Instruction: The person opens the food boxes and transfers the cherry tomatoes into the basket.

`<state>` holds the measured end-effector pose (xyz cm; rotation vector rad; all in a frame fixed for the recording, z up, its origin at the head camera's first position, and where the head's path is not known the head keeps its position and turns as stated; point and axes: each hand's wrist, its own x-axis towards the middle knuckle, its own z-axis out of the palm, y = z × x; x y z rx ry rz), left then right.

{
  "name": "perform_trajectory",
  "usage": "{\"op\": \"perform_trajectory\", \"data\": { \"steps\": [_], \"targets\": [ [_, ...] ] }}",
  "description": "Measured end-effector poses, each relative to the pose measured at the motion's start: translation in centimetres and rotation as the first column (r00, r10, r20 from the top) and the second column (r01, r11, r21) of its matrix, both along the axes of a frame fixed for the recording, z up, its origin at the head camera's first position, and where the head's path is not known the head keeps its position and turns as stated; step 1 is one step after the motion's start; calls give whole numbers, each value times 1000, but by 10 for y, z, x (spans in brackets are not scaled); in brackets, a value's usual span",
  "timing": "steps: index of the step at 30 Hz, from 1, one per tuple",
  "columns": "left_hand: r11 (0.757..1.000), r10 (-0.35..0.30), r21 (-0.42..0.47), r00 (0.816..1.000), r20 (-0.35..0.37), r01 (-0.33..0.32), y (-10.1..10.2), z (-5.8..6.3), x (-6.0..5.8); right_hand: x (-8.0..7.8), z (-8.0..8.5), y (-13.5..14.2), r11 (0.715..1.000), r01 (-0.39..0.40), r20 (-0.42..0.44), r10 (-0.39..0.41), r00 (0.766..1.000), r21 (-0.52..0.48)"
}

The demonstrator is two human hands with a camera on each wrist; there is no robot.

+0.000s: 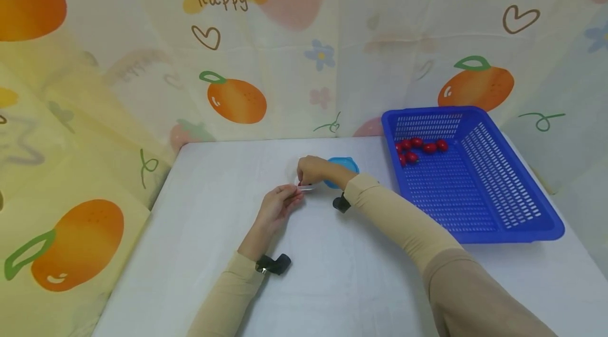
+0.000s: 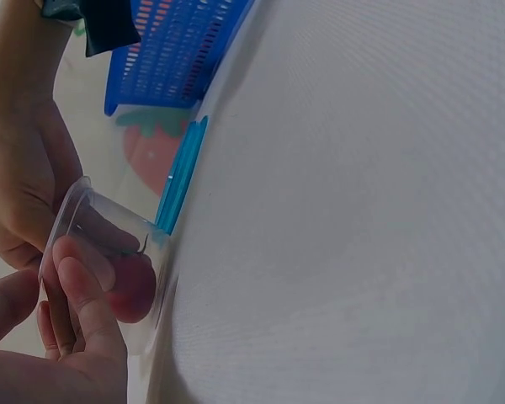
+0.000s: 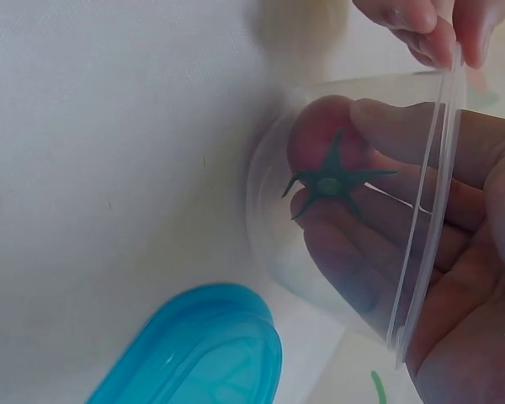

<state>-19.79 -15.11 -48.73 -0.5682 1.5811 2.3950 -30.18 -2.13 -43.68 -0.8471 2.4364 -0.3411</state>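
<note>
My left hand (image 1: 275, 208) pinches the rim of a clear plastic tub (image 3: 273, 223) between thumb and fingers. The right hand (image 1: 313, 169) reaches down through the tub's mouth. Inside, its thumb and fingertips hold a small red tomato (image 3: 316, 139) with a green star-shaped stem, close to the tub's bottom. Seen from the left wrist, the tomato (image 2: 135, 290) shows through the tub wall. Just right of the tub, a light blue lid (image 1: 349, 163) lies on the table, partly covered by the right wrist in the head view.
A blue slotted basket (image 1: 518, 173) stands at the right of the table. Several red tomatoes (image 1: 429, 148) lie in its far left corner. The white-covered table (image 1: 218, 179) meets a fruit-printed cloth (image 1: 285, 52) at the back and left.
</note>
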Motion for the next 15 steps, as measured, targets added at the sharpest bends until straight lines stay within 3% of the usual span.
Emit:
{"op": "perform_trajectory", "data": {
  "steps": [7,15],
  "targets": [
    [1000,9,2,1000,-5,-9,1,-3,-1,-3,7,5,997,52,15,-51,999,-53],
    [999,7,-32,1000,14,-7,1,-1,-1,-3,30,13,996,5,-43,-9,999,-89]
  ]
}}
